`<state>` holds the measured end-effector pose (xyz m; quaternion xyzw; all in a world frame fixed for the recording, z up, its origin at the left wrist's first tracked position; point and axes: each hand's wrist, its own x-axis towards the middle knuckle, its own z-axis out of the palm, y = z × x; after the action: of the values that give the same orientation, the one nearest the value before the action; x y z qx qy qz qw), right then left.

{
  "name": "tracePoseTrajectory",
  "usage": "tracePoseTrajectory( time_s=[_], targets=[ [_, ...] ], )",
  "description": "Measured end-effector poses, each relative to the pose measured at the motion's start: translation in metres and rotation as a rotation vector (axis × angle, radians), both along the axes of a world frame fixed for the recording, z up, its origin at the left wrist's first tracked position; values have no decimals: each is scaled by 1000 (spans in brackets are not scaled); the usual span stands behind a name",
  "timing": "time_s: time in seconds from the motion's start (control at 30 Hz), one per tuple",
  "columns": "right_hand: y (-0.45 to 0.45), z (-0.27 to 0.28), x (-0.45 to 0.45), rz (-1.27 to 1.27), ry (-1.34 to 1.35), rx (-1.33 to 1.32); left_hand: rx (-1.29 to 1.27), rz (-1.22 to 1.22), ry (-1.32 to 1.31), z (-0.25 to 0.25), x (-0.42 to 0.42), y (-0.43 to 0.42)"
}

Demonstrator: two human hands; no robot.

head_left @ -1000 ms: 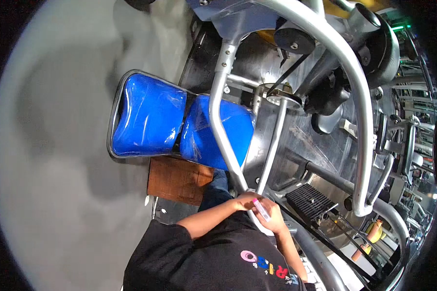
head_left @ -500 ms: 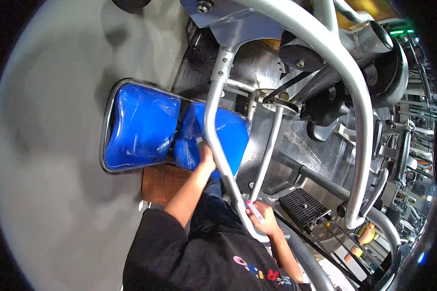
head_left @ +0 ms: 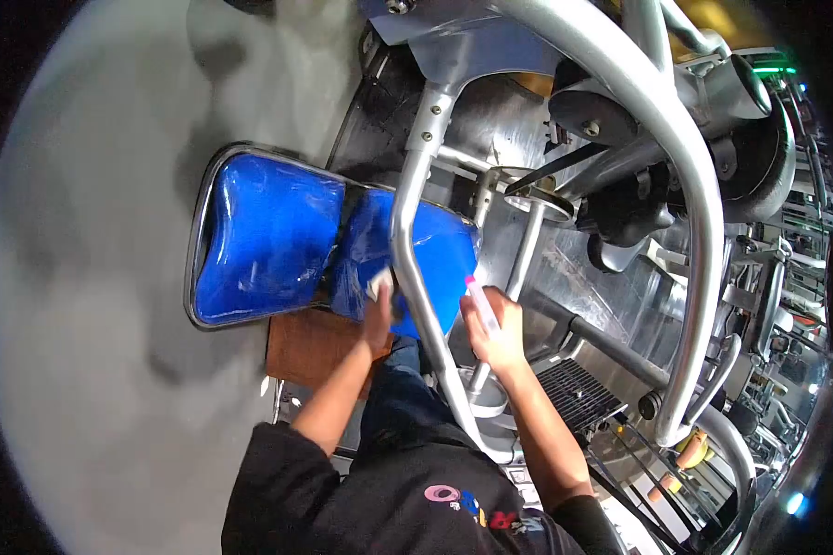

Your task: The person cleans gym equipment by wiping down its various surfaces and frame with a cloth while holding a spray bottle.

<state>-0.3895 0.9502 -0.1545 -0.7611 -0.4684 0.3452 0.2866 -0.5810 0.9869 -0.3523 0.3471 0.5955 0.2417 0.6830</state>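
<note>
My left hand (head_left: 376, 319) is closed on a small white cloth (head_left: 379, 281), beside the seat of a blue chair (head_left: 282, 236) that seems wrapped in clear plastic. Part of the seat lies behind a silver tube (head_left: 405, 242) of the exercise machine. On the other side of that tube, my right hand (head_left: 498, 338) grips a slim translucent bottle (head_left: 482, 307) with a pink top, its fingers wrapped around the body. The bottle tilts and is held apart from the chair.
A large curved silver bar (head_left: 699, 203) arches on the right, with black pads (head_left: 620, 199) beneath it. A brown wooden block (head_left: 310, 350) stands by the chair. Lower right is a black slotted piece (head_left: 578, 396); more gym equipment stands beyond. Grey floor (head_left: 102, 277) spreads left.
My right hand has risen with the bottle from low on the machine frame toward the seat. The left hand has shifted slightly left and the white cloth shows more.
</note>
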Motion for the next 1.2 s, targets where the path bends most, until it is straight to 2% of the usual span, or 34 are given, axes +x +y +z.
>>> tracePoseTrajectory(
  time_s=[0.03,0.07,0.13,0.17,0.23,0.27,0.3,0.33,0.4,0.43,0.47,0.5,0.57,0.6,0.63,0.7,0.73,0.77,0.83,0.9,0.97,1.03,1.1,1.17,1.2],
  targets=[
    [9,1,1,-2,-28,-1,167,-70,-82,3,-10,-34],
    [13,-1,2,10,-44,16,166,-71,-81,-21,-13,-64],
    [15,-4,2,56,-44,31,-368,344,-126,-87,-12,-110],
    [14,-5,2,102,-46,46,-372,344,-128,-76,-8,-102],
    [6,-4,0,147,-18,-49,-285,395,-627,-17,8,-49],
    [0,-7,-2,147,-26,-71,-268,322,-489,8,12,-20],
    [-7,-8,-4,146,-34,-91,-521,363,-209,21,19,16],
    [-14,-7,-6,118,0,-104,-275,435,-341,-14,23,31],
    [-38,-20,-6,144,14,-125,-119,303,-243,-21,30,82],
    [-50,-24,-5,171,30,-149,28,248,-116,5,43,108],
    [-61,-22,-3,222,42,-169,23,125,-82,27,53,134],
    [-73,-24,-3,256,45,-183,156,61,11,5,68,155],
    [-102,-31,-3,249,38,-230,323,-110,143,33,100,193],
    [-112,-27,-3,236,42,-276,751,-34,90,-22,118,218],
    [-122,-23,-3,222,48,-326,751,-31,84,-20,124,220],
    [-144,-22,0,228,72,-339,861,-83,420,2,135,222],
    [-155,-22,1,209,59,-307,817,-189,514,15,131,203],
    [-164,-23,0,189,50,-273,818,-190,512,23,123,187],
    [-185,-32,6,199,58,-271,1223,-643,861,36,97,159],
    [-190,-33,12,216,64,-261,1388,-941,960,10,72,108],
    [-191,-26,15,227,43,-305,1166,-1128,808,34,55,70],
    [-202,-35,22,281,-34,-326,1183,-1071,755,32,51,67],
    [-200,-20,29,197,-36,-335,1202,-1005,700,29,60,69],
    [-201,-11,36,202,-67,-302,1044,-1300,738,28,75,85],
    [-205,-9,36,162,-68,-215,1182,-1252,766,29,77,85]
  ],
)
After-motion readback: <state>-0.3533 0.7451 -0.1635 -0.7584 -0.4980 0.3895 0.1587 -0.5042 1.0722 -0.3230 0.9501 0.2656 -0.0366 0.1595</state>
